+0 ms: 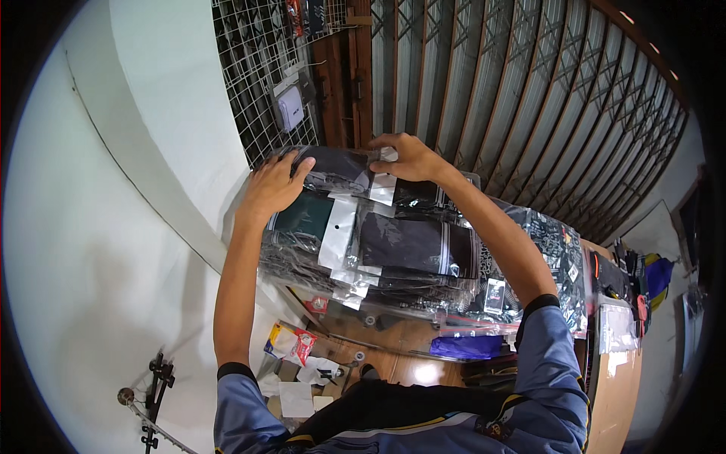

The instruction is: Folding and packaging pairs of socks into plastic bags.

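A dark folded garment in a clear plastic packet (334, 167) lies at the far left of the piled packets. My left hand (272, 184) rests on its left end, thumb apart from the fingers. At the packet's right end is my right hand (411, 159), its thumb and forefinger apart beside a white header card (383, 187); whether they pinch the plastic is unclear. Nearer me lie a dark green packet (303, 215) with a white header card (338, 232) and a dark grey packet with white stripes (402, 241). More packets are stacked beneath these.
A glass-topped case (391, 332) supports the pile. Patterned black packets (544, 244) lie to the right. Behind stand a folding metal gate (476, 85) and a wire grid (249, 62); a white wall (130, 244) borders the left. A purple bag (465, 346) sits below.
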